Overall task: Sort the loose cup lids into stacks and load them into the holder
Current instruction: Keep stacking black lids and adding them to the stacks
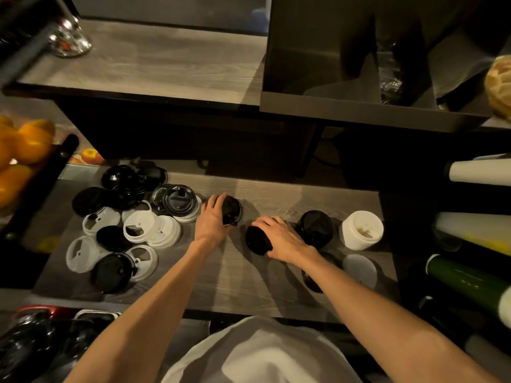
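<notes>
progress: few stacks (362, 230) done right | loose lids (121, 228) piled left | left hand (211, 217), right hand (282, 239) each gripping a black stack | holder (359, 111) unloaded

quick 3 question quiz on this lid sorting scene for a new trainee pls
1. True or false: both hands hold white lids.
2. Multiple choice: the finished white stack stands A) left of the loose pile, B) at the right end of the counter, C) on the upper shelf.
3. Fill in: the loose pile on the counter mixes black and ____ lids.

Key
1. False. The left hand grips a black lid stack and the right hand grips another black lid stack.
2. B, beside an upright black stack.
3. white
</notes>
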`<state>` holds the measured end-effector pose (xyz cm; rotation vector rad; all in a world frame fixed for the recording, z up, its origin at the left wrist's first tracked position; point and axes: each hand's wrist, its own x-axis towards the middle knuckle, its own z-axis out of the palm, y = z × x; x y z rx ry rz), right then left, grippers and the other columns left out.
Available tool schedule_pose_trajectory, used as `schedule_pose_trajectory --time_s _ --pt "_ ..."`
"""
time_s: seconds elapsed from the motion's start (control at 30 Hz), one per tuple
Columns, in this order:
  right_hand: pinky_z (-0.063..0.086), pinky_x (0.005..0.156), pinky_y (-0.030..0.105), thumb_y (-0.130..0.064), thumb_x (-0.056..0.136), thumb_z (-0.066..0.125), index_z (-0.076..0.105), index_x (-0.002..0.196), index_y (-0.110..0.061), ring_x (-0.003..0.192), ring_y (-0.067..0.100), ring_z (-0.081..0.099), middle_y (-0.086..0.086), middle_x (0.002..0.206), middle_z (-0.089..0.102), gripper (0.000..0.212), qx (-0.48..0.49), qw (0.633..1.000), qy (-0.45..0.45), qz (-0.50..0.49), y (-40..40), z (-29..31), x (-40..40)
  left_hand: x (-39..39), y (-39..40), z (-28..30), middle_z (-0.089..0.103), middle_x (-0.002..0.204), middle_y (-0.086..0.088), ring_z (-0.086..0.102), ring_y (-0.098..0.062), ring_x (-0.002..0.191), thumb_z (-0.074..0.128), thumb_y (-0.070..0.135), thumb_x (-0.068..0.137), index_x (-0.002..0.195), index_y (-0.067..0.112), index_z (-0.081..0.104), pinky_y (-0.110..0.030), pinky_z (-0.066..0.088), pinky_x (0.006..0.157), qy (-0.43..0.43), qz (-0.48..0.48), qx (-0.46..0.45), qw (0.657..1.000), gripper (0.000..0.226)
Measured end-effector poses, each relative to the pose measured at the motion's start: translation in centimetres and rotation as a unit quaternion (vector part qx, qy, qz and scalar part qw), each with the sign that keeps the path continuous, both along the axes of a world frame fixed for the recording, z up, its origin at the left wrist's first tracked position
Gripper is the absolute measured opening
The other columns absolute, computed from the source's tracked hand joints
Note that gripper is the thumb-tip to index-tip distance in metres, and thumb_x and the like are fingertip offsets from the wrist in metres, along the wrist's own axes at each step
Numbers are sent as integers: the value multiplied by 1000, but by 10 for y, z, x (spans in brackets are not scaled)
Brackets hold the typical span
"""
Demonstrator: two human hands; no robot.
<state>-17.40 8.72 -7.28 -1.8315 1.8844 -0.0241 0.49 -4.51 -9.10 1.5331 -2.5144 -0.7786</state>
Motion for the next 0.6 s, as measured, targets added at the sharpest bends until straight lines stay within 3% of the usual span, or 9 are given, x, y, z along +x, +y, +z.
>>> schedule_pose_trajectory --time_s 0.1,0.2,0.27,0.4,0.5,0.6 --pt "42 112 46 -29 79 87 38 154 -25 135 26 36 -2 151 35 91 1 999 -19 -38 6 3 -5 -1 -3 2 42 142 -10 45 -35 129 90 24 71 146 12 44 -48 45 108 2 6 -14 1000 89" --pt "44 111 45 -49 77 85 41 150 -31 134 24 42 -5 145 36 87 -29 985 -107 -136 14 12 -8 0 -1 6 40 137 -13 48 -36 123 94 28 63 136 5 51 -47 46 107 38 12 -6 999 87" --pt "45 108 39 -54 77 84 44 146 -35 131 17 44 -7 142 40 81 -48 956 -197 -213 19 24 -8 3 5 11 39 132 -15 49 -35 119 95 25 59 131 2 52 -46 47 105 103 22 1 994 87" --pt "44 98 28 -53 82 80 52 138 -38 122 7 51 -13 133 53 65 -41 863 -387 -323 23 58 -7 6 20 27 44 131 -11 44 -27 125 93 25 61 134 6 50 -41 43 110 176 -12 23 984 87" --pt "47 99 28 -62 75 74 59 131 -38 123 11 60 -9 129 65 62 -35 800 -478 -361 22 71 -8 9 31 44 50 127 3 48 -13 122 90 32 67 139 17 50 -24 42 106 214 -50 63 974 84" --pt "51 96 29 -65 79 73 59 131 -42 120 14 63 -5 128 67 59 -17 802 -479 -356 20 77 -8 10 40 67 53 131 10 50 -7 126 88 43 69 144 27 46 -23 43 108 259 -76 105 957 87"
